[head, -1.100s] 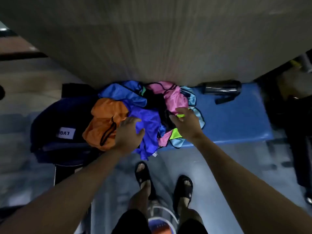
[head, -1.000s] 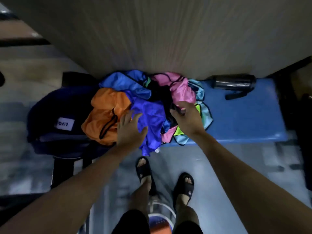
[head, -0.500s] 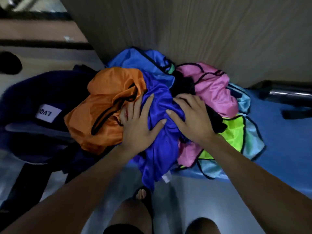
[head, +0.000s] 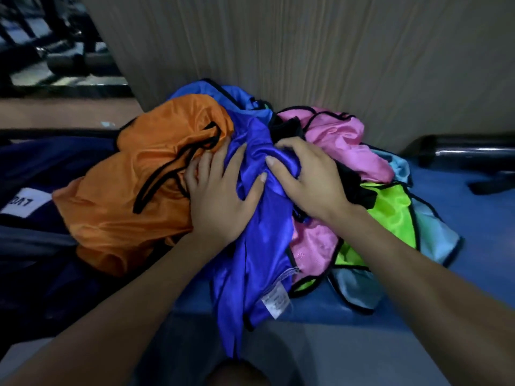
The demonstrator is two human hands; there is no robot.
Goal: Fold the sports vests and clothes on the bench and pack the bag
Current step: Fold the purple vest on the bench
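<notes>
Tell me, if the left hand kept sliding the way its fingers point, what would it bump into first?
Probably the crumpled orange vest with black trim: the left hand lies on the shiny blue vest, fingers aimed up-left at the orange folds. Depth is hard to judge.

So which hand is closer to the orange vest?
Left. The left hand rests at the orange vest, fingertips touching its black trim. The right hand grips the purple vest, farther right, apart from the orange one.
</notes>
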